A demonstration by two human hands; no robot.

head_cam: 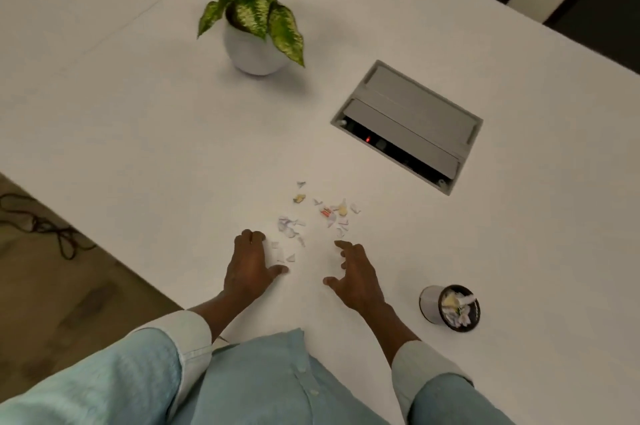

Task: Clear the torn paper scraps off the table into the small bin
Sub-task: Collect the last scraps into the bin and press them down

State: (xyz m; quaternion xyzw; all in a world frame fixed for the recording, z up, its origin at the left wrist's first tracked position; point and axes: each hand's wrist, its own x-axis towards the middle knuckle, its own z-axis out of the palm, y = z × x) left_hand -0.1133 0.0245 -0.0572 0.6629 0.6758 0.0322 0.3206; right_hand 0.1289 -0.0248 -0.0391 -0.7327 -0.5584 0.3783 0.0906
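Several small torn paper scraps (323, 215), white with bits of yellow and red, lie scattered on the white table (138, 119) just beyond my hands. My left hand (249, 267) rests palm down at the left edge of the scatter, fingers curled, with a few white scraps beside its fingertips. My right hand (356, 274) hovers at the right of the scatter, fingers spread and empty. The small bin (450, 307), a silver cylinder with a black rim, stands right of my right hand and holds crumpled scraps.
A potted plant (256, 43) in a round white pot stands at the back. A grey cable box (408, 126) is set into the table beyond the scraps. The table's left edge runs diagonally, with floor and cables (41, 223) below it.
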